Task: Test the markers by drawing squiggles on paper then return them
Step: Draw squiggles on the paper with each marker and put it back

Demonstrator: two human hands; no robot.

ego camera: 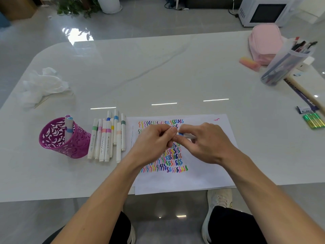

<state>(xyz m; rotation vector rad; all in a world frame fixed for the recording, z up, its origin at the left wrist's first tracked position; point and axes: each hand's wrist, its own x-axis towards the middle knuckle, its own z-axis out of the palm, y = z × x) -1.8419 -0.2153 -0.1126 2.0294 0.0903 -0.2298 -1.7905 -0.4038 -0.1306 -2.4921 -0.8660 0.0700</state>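
— Over the paper [202, 176], at the near edge of the bench [158, 67]: how many markers in hand?

— Just one. Held marker [184, 135], white with a blue band, lying level above the squiggles [168, 162]. Pinched at one end by the curled fingers [173, 130] of the left hand [153, 145]. Gripped along the barrel by the right hand [207, 143], with thumb and forefinger closed on it.

— And lying loose?

— About nine in the row of markers [107, 138], side by side just left of the paper and partly overlapped, so hard to count for sure. Also a pair of markers [68, 128] upright in the purple cup [58, 138], left of the row.

— Anything hidden?

— Both ends of the held marker, covered by the hands; cannot tell whether capped. Part of the squiggles too, under the hands.

— Cut off?

— One wooden handle [306, 95], running out at the right edge. Beside it one clear pot of pens [281, 69], too crowded to count. Behind that, one pink pouch [263, 43] and one pink eraser [249, 63]. Far left, one crumpled white wad [44, 83], tissue or plastic, cannot tell.
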